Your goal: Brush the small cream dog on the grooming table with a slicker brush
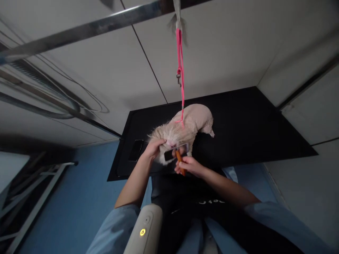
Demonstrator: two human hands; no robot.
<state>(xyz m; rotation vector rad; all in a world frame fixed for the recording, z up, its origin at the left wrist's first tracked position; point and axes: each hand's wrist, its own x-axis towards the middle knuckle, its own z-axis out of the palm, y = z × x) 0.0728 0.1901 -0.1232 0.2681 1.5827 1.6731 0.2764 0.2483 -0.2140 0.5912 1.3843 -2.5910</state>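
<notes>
A pale dog (198, 116) with a close-cropped body and long, ruffled head fur is on the black table (246, 130), a pink loop around its neck. My left hand (154, 148) grips the dog's head fur beside the muzzle, thumb on top; its other fingers are partly hidden in the fur. In my right hand (191, 166) is a slicker brush (180, 161), its orange handle wrapped by my fingers. The brush's wide, flat head lies right by the dog's muzzle and chin; whether it touches the fur I cannot tell.
A pink leash (179, 53) with a loose metal clip hangs from the overhead metal bar (106, 26). A dark flat rectangle (136, 150) lies on the table's left. Below, a pale device (145, 229) with a yellow light is close to my body. A hose (47, 83) runs along the left wall.
</notes>
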